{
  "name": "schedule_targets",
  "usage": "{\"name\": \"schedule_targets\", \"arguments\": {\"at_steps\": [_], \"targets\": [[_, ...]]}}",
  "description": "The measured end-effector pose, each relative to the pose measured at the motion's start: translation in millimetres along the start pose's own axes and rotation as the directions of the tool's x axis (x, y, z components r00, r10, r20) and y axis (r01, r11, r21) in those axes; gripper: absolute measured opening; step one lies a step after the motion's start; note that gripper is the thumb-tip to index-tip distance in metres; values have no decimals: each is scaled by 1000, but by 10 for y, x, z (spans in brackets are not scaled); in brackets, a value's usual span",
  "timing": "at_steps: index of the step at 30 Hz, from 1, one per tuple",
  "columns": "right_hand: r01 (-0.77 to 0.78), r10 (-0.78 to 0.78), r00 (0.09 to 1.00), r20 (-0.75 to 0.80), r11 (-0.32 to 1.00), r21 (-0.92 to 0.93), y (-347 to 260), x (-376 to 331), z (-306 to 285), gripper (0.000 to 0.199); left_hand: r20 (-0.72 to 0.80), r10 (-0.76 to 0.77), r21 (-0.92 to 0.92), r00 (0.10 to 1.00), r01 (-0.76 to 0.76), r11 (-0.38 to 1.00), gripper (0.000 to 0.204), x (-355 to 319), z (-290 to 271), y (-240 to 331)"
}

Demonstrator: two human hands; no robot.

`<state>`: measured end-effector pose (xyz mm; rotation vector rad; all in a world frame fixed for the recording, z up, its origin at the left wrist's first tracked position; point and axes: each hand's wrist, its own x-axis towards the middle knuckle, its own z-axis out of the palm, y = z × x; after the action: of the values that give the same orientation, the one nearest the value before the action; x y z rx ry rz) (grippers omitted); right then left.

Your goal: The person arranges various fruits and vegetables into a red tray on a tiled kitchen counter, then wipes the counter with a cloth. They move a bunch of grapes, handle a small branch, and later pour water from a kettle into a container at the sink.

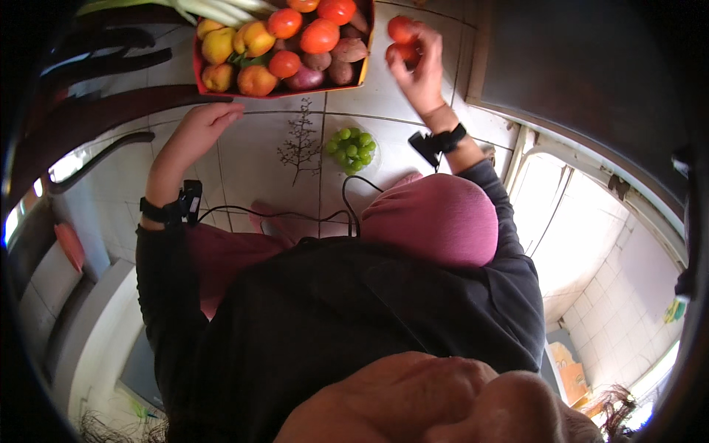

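Presently, in the head view, the right hand (424, 76) has its fingers closed around the lower tomato (403, 53), adjacent to the upper tomato (399, 29), right of the produce box (295, 94). The left hand (201, 124) is positioned beside the box's near-left corner; its finger opening cannot be determined at this angle.

Layout on the tiled floor (251, 162), person's side nearest. At the far centre, a box (362, 72): round fruits (254, 38) on its left, tomatoes (320, 35) in the middle and far part, tubers (349, 49) on the right, an onion (304, 77) near the front edge. Long stalks (221, 11) extend leftward from its far left corner. Before the box, a branching stem (299, 140); to its right, grapes (352, 148). Left hand (210, 120): just before the box's front-left corner. Right hand (421, 70): right of the box, at two further tomatoes (399, 29), possibly clear of the floor.
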<state>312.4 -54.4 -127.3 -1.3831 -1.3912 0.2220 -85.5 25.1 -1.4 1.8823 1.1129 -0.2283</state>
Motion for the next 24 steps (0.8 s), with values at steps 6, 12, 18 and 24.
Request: {"name": "schedule_targets", "arguments": {"at_steps": [6, 12, 18, 24], "targets": [[432, -360, 782, 509, 901, -26, -848, -23, 48, 60, 45, 64, -243, 997, -52, 969, 25, 96, 102, 415], [636, -498, 718, 487, 753, -168, -846, 35, 428, 59, -6, 109, -240, 994, -107, 965, 31, 149, 269, 549], [322, -254, 901, 351, 934, -151, -793, -266, 334, 62, 8, 64, -292, 998, -58, 955, 34, 179, 368, 546], [203, -211, 915, 345, 977, 62, -693, -384, 135, 70, 30, 130, -248, 991, -119, 962, 28, 296, 362, 558]]}}
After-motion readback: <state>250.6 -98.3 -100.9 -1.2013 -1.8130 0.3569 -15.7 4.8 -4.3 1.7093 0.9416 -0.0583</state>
